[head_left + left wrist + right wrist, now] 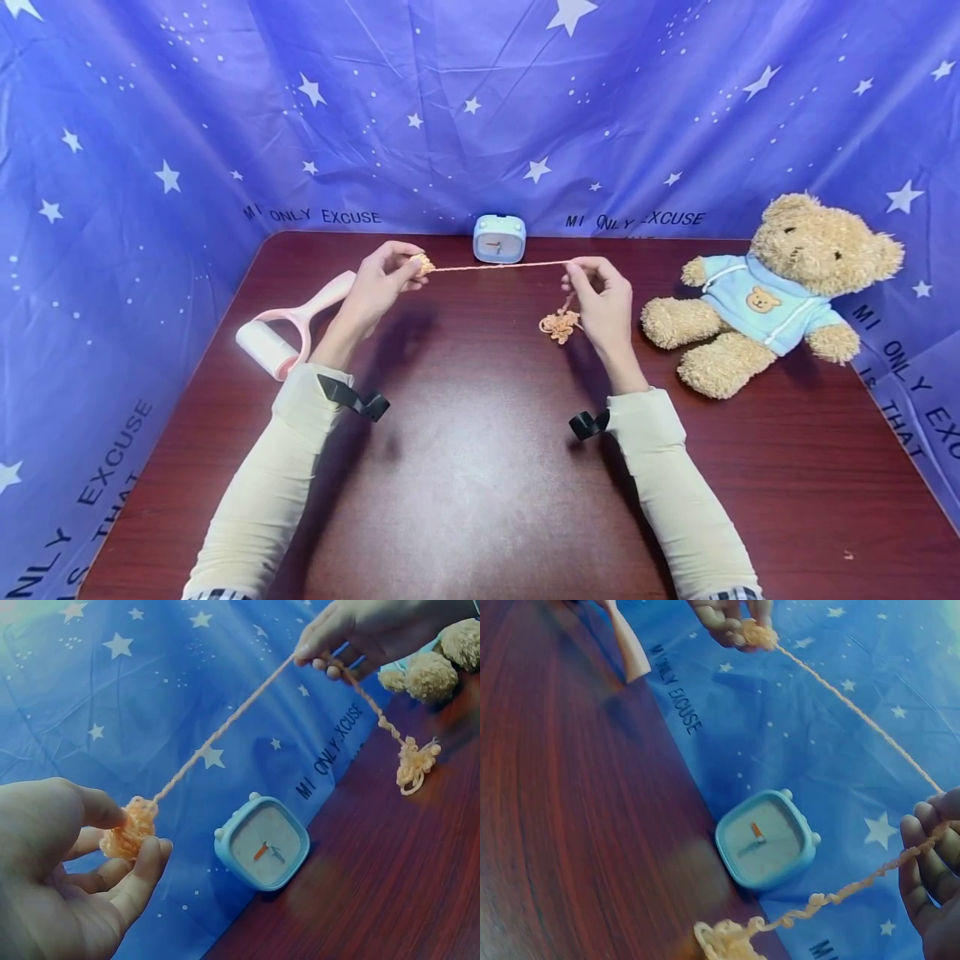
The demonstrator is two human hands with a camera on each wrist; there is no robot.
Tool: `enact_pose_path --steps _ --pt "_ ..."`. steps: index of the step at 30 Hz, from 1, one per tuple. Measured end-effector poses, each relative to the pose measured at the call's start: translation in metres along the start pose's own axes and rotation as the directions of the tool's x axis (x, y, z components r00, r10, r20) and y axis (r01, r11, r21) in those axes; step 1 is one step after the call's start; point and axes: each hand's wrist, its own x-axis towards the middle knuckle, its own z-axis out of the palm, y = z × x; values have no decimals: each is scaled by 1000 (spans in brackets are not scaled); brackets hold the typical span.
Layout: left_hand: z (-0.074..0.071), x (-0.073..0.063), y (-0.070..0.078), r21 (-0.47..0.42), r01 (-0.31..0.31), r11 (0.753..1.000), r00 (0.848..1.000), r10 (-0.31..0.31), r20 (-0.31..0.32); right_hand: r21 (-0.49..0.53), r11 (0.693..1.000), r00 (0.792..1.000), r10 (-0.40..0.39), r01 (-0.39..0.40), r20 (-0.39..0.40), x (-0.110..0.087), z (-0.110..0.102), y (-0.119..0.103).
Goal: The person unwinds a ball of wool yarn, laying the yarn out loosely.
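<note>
My left hand [381, 282] pinches a small bunched piece of orange crochet [131, 829] between thumb and fingers. From it a twisted orange yarn cord [498, 267] runs taut across to my right hand [602, 300], which pinches the cord between thumb and forefinger. Past the right fingers the rest of the cord hangs down, knotted in places, as the right wrist view shows. At its end dangles a crocheted flower-like piece [560, 325] with loose loops. Both hands are raised above the table, roughly level with each other.
Behind the cord a blue alarm clock [499, 239] stands at the back of the dark red wooden table [465, 500]. A lint roller [273, 342] with a pink handle lies beside the left forearm. On the right sits a teddy bear [780, 292] in a blue hoodie. A starry blue curtain [420, 100] surrounds the table.
</note>
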Motion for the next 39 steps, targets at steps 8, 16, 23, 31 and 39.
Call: enact_pose_path --steps 8,16,23,31,39 --pt "-2 1 -3 3 -12 1000 1000 12 -17 139 989 989 -27 48 -148 13 -19 21" --pt "-2 3 -4 4 8 1000 998 -8 -66 177 979 965 -50 98 -256 21 -30 23" --pt "-5 3 -3 35 34 999 993 -30 -110 207 970 944 -51 124 -326 24 -37 19" --pt "-8 2 -2 46 42 998 985 -33 -171 209 971 936 -41 120 -350 24 -41 17" --pt "-11 1 0 37 54 998 979 -45 -199 233 963 927 -41 137 -372 27 -46 18"
